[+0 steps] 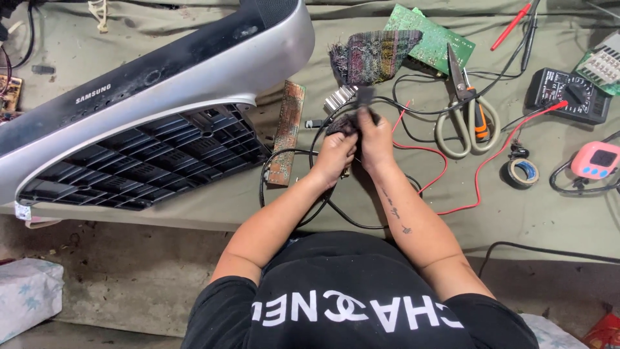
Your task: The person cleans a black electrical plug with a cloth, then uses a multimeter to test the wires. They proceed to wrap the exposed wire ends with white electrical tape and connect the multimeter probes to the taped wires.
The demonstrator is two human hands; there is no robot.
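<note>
- small dark frayed part [344,123] with a black plug end, pinched over the olive cloth-covered table [387,213] by left hand [334,157] and right hand [374,143], fingers closed on it.
- the looped black cable [314,155] could snag and tug it loose.
- grey-handled scissors [466,110] lie near; a slip might nick the red wire [423,150].

Counted: two hands [332,155] [374,139], one monitor back cover [148,110], one pair of scissors [466,110], one multimeter [571,95], one tape roll [520,172], one pink timer [595,160], one woven cloth [374,57], three visible circuit boards [434,40] [287,132] [604,64].
</note>
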